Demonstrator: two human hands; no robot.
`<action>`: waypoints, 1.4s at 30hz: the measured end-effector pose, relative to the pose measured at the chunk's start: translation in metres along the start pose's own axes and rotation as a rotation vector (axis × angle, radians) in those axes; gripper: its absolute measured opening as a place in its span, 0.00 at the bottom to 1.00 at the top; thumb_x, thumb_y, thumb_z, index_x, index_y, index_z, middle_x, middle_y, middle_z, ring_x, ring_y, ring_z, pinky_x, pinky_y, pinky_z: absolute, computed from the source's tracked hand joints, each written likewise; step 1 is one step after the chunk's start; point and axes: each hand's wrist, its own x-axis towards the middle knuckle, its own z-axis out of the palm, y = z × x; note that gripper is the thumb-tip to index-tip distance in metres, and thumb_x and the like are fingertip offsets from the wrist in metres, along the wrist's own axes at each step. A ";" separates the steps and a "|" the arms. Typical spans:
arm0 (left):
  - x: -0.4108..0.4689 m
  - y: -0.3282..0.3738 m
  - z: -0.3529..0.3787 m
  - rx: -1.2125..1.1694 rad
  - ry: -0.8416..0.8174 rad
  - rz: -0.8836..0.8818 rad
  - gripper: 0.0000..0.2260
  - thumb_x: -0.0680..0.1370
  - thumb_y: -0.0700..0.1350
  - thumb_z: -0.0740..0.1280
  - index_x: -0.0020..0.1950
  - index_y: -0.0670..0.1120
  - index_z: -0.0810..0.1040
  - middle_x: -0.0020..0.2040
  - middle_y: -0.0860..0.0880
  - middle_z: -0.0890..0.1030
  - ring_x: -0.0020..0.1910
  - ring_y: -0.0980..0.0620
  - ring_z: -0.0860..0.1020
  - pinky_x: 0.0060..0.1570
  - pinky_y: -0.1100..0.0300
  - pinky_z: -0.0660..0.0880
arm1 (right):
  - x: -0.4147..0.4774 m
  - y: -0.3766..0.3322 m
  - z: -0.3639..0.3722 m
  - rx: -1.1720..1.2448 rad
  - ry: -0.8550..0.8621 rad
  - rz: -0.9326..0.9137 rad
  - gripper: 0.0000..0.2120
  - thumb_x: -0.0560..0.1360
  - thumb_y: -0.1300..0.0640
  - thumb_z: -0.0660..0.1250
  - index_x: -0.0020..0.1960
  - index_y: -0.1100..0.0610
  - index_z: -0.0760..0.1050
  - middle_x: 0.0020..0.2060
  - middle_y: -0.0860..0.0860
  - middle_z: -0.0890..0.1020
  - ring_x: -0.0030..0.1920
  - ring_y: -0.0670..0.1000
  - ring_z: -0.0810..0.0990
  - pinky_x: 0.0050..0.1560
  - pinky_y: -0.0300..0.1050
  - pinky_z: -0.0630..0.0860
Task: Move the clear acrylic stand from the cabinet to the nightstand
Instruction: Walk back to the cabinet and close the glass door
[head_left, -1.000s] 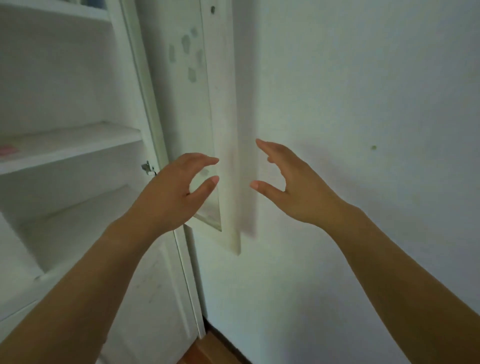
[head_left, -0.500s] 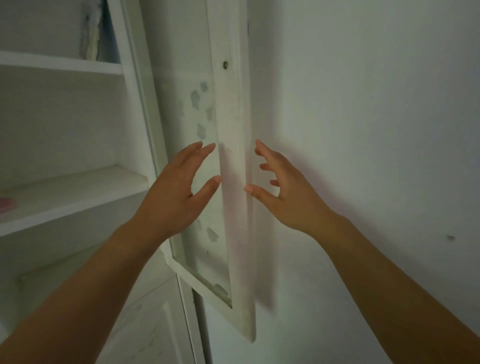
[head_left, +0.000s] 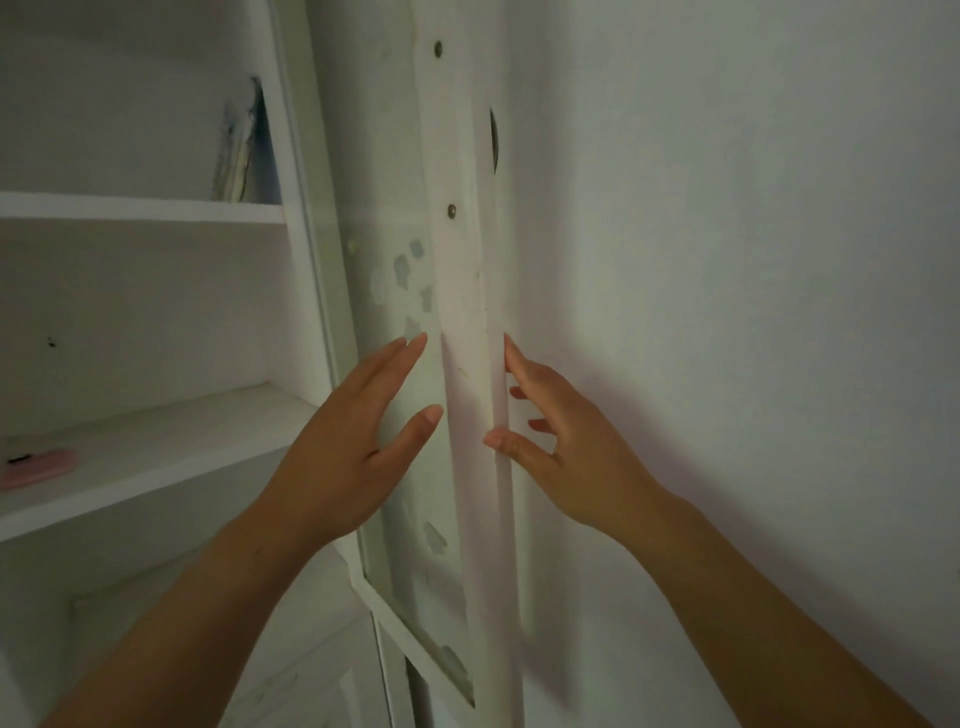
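Two hands are up at the cabinet door (head_left: 467, 364), which stands open, edge-on to you, so I'll place everything off that. Far left of the door, a pink thing (head_left: 39, 467) lies on the middle shelf of the cabinet (head_left: 298, 260). One shelf up and closer to the door, a few books (head_left: 239, 156) lean vs the side panel. Your left hand (head_left: 343, 457) is just left of the door's edge, over the glass pane, fingers straight and spread, nothing in it. Can't tell if it touches the glass tbh. Your right hand (head_left: 576, 457) is on the door's edge itself: thumb on the front, other fingers tucked round the back, b/w door and wall (head_left: 753, 260), pinching the edge. Right of the door it's just plain wall. Clear acrylic stand: can't tell where it is from this view.
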 end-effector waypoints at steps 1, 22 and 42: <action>-0.001 0.000 -0.005 -0.003 0.018 0.003 0.32 0.70 0.69 0.49 0.73 0.62 0.51 0.75 0.58 0.56 0.73 0.59 0.54 0.72 0.51 0.55 | -0.001 -0.003 0.001 0.003 -0.001 -0.016 0.32 0.75 0.42 0.60 0.67 0.31 0.40 0.69 0.40 0.64 0.65 0.38 0.64 0.63 0.35 0.67; -0.034 0.001 -0.130 0.165 0.238 0.006 0.30 0.75 0.61 0.57 0.73 0.61 0.47 0.70 0.62 0.59 0.70 0.59 0.61 0.67 0.53 0.62 | 0.018 -0.087 0.079 0.128 -0.200 -0.271 0.34 0.73 0.37 0.58 0.69 0.31 0.38 0.72 0.38 0.58 0.64 0.30 0.56 0.60 0.24 0.53; -0.056 -0.059 -0.213 0.495 0.268 -0.020 0.36 0.71 0.61 0.59 0.74 0.58 0.44 0.75 0.54 0.55 0.67 0.56 0.64 0.60 0.59 0.66 | 0.087 -0.146 0.161 0.176 -0.204 -0.403 0.42 0.70 0.39 0.66 0.70 0.31 0.38 0.75 0.38 0.45 0.74 0.42 0.48 0.72 0.46 0.56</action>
